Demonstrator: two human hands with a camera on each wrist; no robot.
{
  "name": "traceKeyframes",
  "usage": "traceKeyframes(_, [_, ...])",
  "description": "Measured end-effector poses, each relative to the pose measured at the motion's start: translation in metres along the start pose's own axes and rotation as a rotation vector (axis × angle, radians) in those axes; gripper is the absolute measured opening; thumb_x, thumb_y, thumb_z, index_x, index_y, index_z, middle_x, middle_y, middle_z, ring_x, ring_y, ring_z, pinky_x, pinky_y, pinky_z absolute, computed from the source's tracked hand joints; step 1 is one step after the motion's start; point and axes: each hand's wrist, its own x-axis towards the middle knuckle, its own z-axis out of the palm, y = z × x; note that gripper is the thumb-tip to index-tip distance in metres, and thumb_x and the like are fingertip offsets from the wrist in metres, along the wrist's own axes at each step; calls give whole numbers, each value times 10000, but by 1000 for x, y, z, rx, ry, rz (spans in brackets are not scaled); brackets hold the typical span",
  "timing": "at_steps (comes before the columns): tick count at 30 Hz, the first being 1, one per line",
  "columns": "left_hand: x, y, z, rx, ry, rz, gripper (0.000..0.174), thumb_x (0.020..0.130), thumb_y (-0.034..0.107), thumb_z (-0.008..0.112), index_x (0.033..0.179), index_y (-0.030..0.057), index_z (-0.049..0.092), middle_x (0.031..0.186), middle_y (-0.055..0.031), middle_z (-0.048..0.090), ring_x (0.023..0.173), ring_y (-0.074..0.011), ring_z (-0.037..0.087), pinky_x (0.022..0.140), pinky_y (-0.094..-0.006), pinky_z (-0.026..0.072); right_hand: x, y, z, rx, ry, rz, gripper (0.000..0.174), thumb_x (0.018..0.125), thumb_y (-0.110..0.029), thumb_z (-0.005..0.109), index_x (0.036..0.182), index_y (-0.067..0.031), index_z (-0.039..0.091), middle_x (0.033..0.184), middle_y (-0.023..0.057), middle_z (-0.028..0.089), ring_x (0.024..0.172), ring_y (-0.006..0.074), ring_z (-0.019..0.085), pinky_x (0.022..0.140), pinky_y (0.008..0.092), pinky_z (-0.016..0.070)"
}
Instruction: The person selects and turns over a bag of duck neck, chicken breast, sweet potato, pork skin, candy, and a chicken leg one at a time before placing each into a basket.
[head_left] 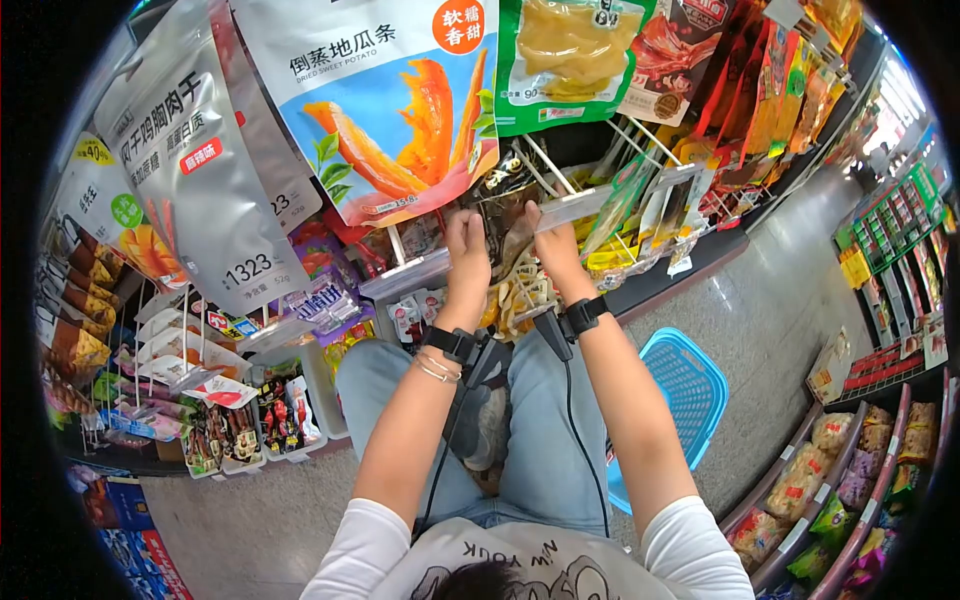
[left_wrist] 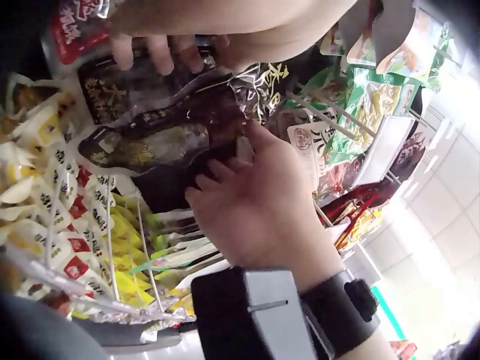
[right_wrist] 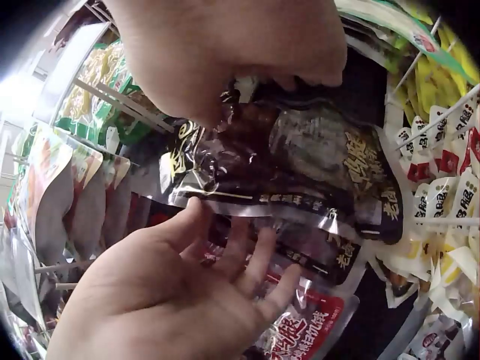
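A glossy black snack packet (right_wrist: pixel 315 154) with a clear window and gold lettering lies in the wire rack. At its upper edge in the right wrist view, my right hand (head_left: pixel 560 255) pinches it, thumb on its face. My left hand (head_left: pixel 466 262) is at the opposite edge, its thumb tip at the packet's border. The left fingers are spread and fairly straight over the packets beneath. Under the front packet shows another black packet (right_wrist: pixel 307 251), and below that a red packet (right_wrist: pixel 315 322).
White-wrapped snacks (left_wrist: pixel 75 225) and yellow packets (left_wrist: pixel 127 232) fill neighbouring wire compartments. A large dried sweet potato bag (head_left: pixel 390 120) hangs above the hands, beside a green bag (head_left: pixel 565 70). A blue basket (head_left: pixel 690 370) stands on the floor at the right. White price rails (head_left: pixel 410 275) run along the rack's front.
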Motion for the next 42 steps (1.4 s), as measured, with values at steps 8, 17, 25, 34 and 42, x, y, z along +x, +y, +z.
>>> traceKeyframes(8, [-19, 50, -8, 24, -43, 99, 175, 976, 197, 417, 955, 41, 494, 869, -34, 485, 837, -112, 426, 794, -259, 362, -26, -46, -25, 516, 11, 163, 436, 861, -130, 618, 1213, 20, 408, 1142, 139, 538, 1031, 195, 539, 882, 302, 423])
traceKeyframes(17, [-27, 42, -12, -201, -129, -38, 193, 977, 275, 439, 1063, 109, 489, 950, 17, 485, 856, -86, 460, 797, -245, 390, -45, -90, -57, 580, 14, 280, 523, 824, -63, 664, 1257, 71, 404, 1186, 143, 518, 1062, 157, 523, 915, 266, 429])
traceKeyframes(25, [-47, 63, -3, -266, -81, -62, 203, 986, 247, 416, 976, 62, 498, 857, 12, 459, 797, -64, 391, 757, -220, 360, -56, -104, -67, 561, 16, 210, 530, 811, -41, 662, 1261, 76, 407, 1210, 139, 510, 1084, 159, 512, 918, 266, 424])
traceKeyframes(34, [-64, 64, -5, -212, -110, -70, 200, 982, 260, 429, 987, 72, 497, 845, 34, 457, 787, -59, 399, 745, -227, 368, -74, -101, -76, 527, 40, 230, 552, 802, -53, 675, 1268, 70, 405, 1233, 126, 482, 1119, 159, 484, 951, 266, 391])
traceKeyframes(42, [-86, 77, -7, -207, -176, -96, 202, 981, 261, 434, 997, 70, 495, 893, 24, 490, 830, -59, 447, 774, -220, 390, -95, -117, -91, 650, 49, 325, 572, 808, -21, 658, 1289, 81, 366, 1241, 137, 481, 1147, 176, 470, 974, 284, 376])
